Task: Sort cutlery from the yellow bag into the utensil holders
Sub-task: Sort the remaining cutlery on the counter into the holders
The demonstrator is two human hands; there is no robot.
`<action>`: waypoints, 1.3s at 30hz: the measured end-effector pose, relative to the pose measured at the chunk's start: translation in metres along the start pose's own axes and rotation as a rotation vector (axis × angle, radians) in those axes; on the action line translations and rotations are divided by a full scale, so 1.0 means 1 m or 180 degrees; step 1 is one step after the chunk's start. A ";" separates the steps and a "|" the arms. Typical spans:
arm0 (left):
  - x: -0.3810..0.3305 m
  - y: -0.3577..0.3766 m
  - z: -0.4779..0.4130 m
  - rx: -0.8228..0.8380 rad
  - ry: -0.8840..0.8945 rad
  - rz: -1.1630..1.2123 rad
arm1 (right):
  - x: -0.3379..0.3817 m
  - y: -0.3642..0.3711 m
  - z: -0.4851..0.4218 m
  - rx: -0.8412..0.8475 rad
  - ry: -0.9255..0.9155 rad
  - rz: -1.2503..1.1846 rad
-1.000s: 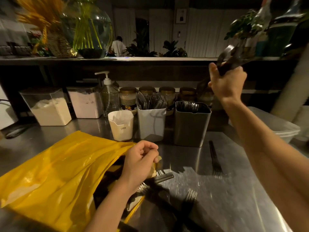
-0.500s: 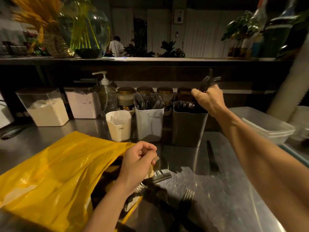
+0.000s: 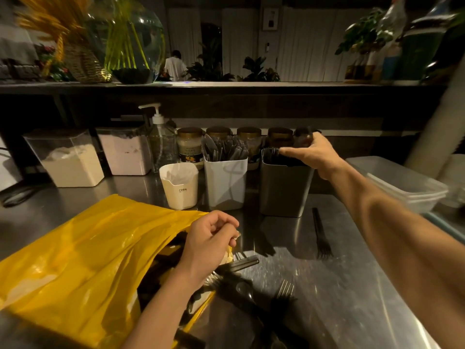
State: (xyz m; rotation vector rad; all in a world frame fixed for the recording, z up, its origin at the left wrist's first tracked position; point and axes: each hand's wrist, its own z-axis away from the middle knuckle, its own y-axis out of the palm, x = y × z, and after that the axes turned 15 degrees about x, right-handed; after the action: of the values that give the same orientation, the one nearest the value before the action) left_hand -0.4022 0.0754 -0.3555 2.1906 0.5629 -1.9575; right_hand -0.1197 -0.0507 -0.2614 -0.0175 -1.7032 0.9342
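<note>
Head camera looks forward, down over counter (image 3: pixel 352 285).

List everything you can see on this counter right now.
bag: one, yellow, front left, mouth open
loose cutlery: several, dark, at the bag's mouth
holders: two, white and grey, mid counter
fork: one, dark, alone before the grey holder
cup: one, cream, left of the white holder
jars: several, gold-lidded, behind the holders
pump bottle: one, clear, beside the jars
canisters: two, clear, back left
tubs: stacked, clear, far right
hands: two; left grips the bag's mouth, right over the grey holder
</note>
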 end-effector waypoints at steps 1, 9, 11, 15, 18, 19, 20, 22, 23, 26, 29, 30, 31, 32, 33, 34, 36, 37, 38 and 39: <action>0.001 0.000 0.000 -0.0010 -0.0007 -0.0017 | 0.006 0.000 0.005 -0.0006 -0.0082 -0.0048; 0.000 -0.002 -0.001 -0.0021 -0.0055 -0.0255 | -0.015 0.002 0.059 -0.1611 -0.0467 -0.0051; 0.000 -0.002 -0.003 0.0034 -0.0103 -0.0504 | -0.047 0.007 0.075 -0.0827 -0.0115 0.0799; -0.007 0.003 0.002 0.0367 -0.0099 -0.1033 | -0.094 0.027 0.104 0.0948 0.0007 0.2400; -0.010 0.006 0.007 0.0484 -0.0042 -0.1250 | -0.102 0.034 0.120 0.1050 -0.0171 0.2625; -0.011 0.007 0.010 0.0524 -0.0041 -0.1297 | -0.103 0.031 0.125 0.1046 -0.0218 0.2695; -0.011 0.007 0.011 0.0588 -0.0042 -0.1371 | -0.102 0.026 0.128 0.1064 -0.0250 0.2792; -0.013 0.006 0.016 0.0727 -0.0014 -0.1602 | -0.098 0.016 0.134 0.1123 -0.0240 0.2921; -0.014 0.006 0.020 0.0794 -0.0015 -0.1753 | -0.095 0.013 0.137 0.1114 -0.0191 0.2967; -0.022 0.005 0.041 0.1139 -0.0193 -0.2213 | -0.077 0.018 0.157 0.1021 -0.0153 0.2625; -0.032 0.005 0.061 0.1738 -0.0602 -0.2494 | -0.048 0.035 0.185 0.1233 -0.0246 0.1680; -0.035 0.007 0.068 0.1919 -0.0738 -0.2598 | -0.038 0.040 0.196 0.1423 -0.0311 0.1607; -0.037 0.012 0.075 0.2070 -0.0863 -0.2746 | -0.030 0.045 0.209 0.1689 -0.0359 0.1601; -0.037 0.016 0.080 0.2185 -0.0968 -0.2938 | -0.023 0.051 0.220 0.1972 -0.0326 0.1585; -0.036 0.021 0.085 0.2271 -0.1067 -0.3143 | -0.018 0.056 0.229 0.2216 -0.0185 0.1607; -0.034 0.026 0.089 0.2318 -0.1138 -0.3299 | -0.015 0.060 0.235 0.2392 0.0002 0.1710; -0.030 0.031 0.096 0.2309 -0.1185 -0.3336 | -0.013 0.070 0.244 0.2663 0.0322 0.2005; -0.030 0.031 0.097 0.2278 -0.1183 -0.3279 | -0.013 0.075 0.247 0.2720 0.0389 0.2062; -0.030 0.032 0.097 0.2253 -0.1181 -0.3240 | -0.014 0.079 0.249 0.2722 0.0416 0.2035; -0.031 0.032 0.098 0.2230 -0.1175 -0.3253 | -0.014 0.082 0.251 0.2676 0.0424 0.2031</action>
State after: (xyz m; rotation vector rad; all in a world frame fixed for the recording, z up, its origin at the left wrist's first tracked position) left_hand -0.4830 0.0059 -0.3433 1.8661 1.2486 -3.4191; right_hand -0.3566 -0.1431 -0.3322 -0.0644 -1.0720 2.0190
